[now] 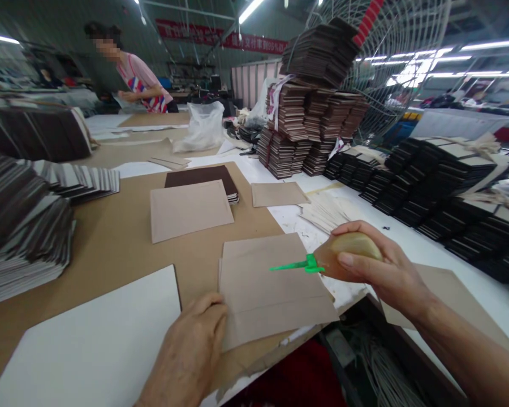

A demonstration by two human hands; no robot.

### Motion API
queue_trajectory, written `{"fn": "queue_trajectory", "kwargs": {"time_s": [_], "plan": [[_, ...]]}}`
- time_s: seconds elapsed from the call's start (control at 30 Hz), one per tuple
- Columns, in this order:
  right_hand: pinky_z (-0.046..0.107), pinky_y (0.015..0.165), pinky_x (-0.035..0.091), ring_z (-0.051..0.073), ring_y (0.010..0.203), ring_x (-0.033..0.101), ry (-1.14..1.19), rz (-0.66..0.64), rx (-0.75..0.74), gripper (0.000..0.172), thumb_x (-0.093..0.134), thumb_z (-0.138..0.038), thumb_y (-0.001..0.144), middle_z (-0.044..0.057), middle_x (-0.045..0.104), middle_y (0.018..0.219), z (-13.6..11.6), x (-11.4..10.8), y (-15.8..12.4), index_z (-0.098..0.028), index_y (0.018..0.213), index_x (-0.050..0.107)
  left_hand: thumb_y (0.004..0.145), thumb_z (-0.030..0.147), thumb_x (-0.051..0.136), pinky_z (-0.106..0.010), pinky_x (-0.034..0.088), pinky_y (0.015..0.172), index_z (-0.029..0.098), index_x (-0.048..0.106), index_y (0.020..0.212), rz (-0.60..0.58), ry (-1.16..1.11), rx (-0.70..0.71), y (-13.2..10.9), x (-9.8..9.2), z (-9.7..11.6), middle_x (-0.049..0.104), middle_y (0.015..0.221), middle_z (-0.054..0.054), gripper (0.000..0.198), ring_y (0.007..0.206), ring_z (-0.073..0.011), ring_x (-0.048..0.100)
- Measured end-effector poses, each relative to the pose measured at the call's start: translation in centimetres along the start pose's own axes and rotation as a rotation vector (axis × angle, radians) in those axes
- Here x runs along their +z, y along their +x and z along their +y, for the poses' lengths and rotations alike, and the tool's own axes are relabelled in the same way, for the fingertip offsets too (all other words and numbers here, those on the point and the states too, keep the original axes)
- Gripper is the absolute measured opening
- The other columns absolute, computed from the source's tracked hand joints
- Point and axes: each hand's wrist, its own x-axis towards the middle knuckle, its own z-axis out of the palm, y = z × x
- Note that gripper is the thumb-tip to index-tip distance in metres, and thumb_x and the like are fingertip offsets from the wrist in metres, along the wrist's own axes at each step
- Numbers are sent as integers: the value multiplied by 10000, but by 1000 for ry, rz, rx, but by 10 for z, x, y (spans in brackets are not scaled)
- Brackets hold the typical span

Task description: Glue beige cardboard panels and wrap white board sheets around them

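My right hand (382,263) is wrapped round a glue bottle (333,257) with yellowish contents. Its green nozzle points left, above a beige sheet (271,294) with a crease across its lower part. At the left edge of that sheet, my left hand (190,345) is closed, fingers curled on the edge; the fingertips are partly hidden. Another sheet edge shows just beneath on the left. A large white board (97,339) lies left of my left hand. Farther back, a beige panel (190,210) rests partly over a small dark brown stack (203,180).
Grey-brown stacked pieces (21,226) stand at left. Tall bundles of brown pieces (297,113) and black bundles (449,186) line the right, near a large fan (390,73). Pale strips (324,212) lie beyond my right hand. A person (139,85) stands across the table.
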Motion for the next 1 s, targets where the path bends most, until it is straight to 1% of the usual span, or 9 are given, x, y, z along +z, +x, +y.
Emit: {"fn": "queue_trajectory", "kwargs": {"time_s": [0.07, 0.17, 0.3, 0.37, 0.47, 0.67, 0.87, 0.93, 1.0], "plan": [[272, 573, 441, 176, 691, 572, 12, -1, -16, 376, 732, -445, 733, 6, 633, 804, 0, 1, 1, -256, 1024, 587, 919, 215, 427, -306, 500, 825, 244, 637, 867, -29, -88, -91, 3, -5, 1, 616, 1029, 2, 218, 916, -145, 603], [266, 559, 430, 165, 672, 559, 16, -2, -32, 369, 731, -440, 731, 3, 625, 792, -1, 1, 0, -248, 1011, 586, 895, 279, 476, -350, 487, 835, 261, 621, 913, -20, -45, -147, 3, -9, 5, 596, 1032, 10, 147, 932, -169, 582], [254, 560, 425, 155, 681, 552, 30, 4, -32, 363, 739, -409, 733, -1, 622, 806, -2, -1, -2, -244, 1013, 578, 900, 369, 487, -404, 435, 957, 262, 612, 1101, 45, 75, -12, 0, -3, 15, 563, 1170, -22, 260, 1080, -218, 515], [244, 551, 416, 142, 668, 540, 47, 11, -35, 363, 746, -398, 730, -7, 614, 805, -1, -2, -3, -243, 1011, 577, 919, 381, 459, -410, 428, 961, 249, 611, 1145, 38, 109, 46, 1, 2, 19, 563, 1182, -44, 303, 1077, -229, 507], [243, 545, 409, 136, 656, 539, 64, 14, -40, 363, 750, -392, 733, -10, 616, 800, 1, -5, -4, -241, 1013, 575, 926, 366, 451, -421, 420, 954, 239, 637, 1113, 28, 158, 80, 6, 5, 17, 589, 1126, -59, 293, 1027, -236, 522], [251, 554, 418, 143, 663, 553, 60, 19, -41, 365, 752, -402, 737, -7, 625, 804, 7, -9, -5, -241, 1010, 570, 916, 287, 438, -371, 433, 874, 268, 677, 983, -35, 192, 220, 14, 0, 4, 625, 1029, -34, 249, 972, -222, 549], [249, 565, 427, 147, 681, 552, 41, 28, -34, 363, 743, -404, 743, -1, 621, 809, 9, -10, -5, -233, 1015, 573, 933, 256, 390, -393, 438, 837, 222, 644, 914, -97, 187, 96, 14, -1, 14, 576, 952, -45, 257, 899, -208, 527], [249, 568, 437, 150, 687, 555, 67, 39, -12, 373, 748, -394, 737, 0, 614, 807, 8, -11, -5, -229, 1019, 568, 935, 253, 375, -395, 448, 832, 215, 624, 889, -91, 150, 70, 12, 0, 16, 567, 931, -45, 256, 898, -203, 531], [227, 508, 415, 133, 631, 529, 120, 65, 39, 369, 743, -389, 739, -7, 590, 775, 8, -10, -5, -227, 1017, 564, 939, 263, 374, -399, 463, 837, 219, 615, 916, -61, 120, 70, 8, 2, 15, 568, 946, -44, 245, 907, -200, 541]]}}
